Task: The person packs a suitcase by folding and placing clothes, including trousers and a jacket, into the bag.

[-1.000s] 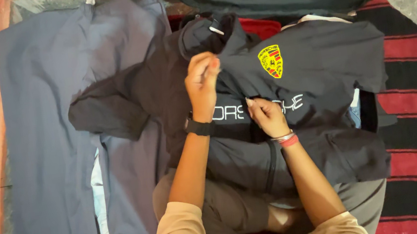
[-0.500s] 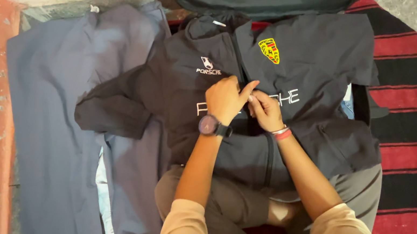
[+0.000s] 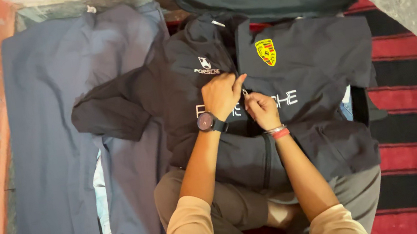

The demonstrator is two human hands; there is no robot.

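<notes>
Two hands meet mid-frame on the black jacket (image 3: pixel 288 67): left hand (image 3: pixel 222 96) pinching the front edge, right hand (image 3: pixel 262 109) gripping the zip pull; lower half zipped, chest still open.

Tan sleeves, dark wristwatch (image 3: pixel 206 122), red bangles (image 3: pixel 279 133)

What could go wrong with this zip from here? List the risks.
1. The left hand and right hand pinch the zip pull at mid-chest of the black jacket; loose fabric beside the teeth might catch in the slider.
2. The jacket lies rumpled over the person's lap, not flat, so the two front edges could misalign and the zip may jam.
3. The left sleeve sprawls over the grey-blue garment and could drag it along.
</notes>
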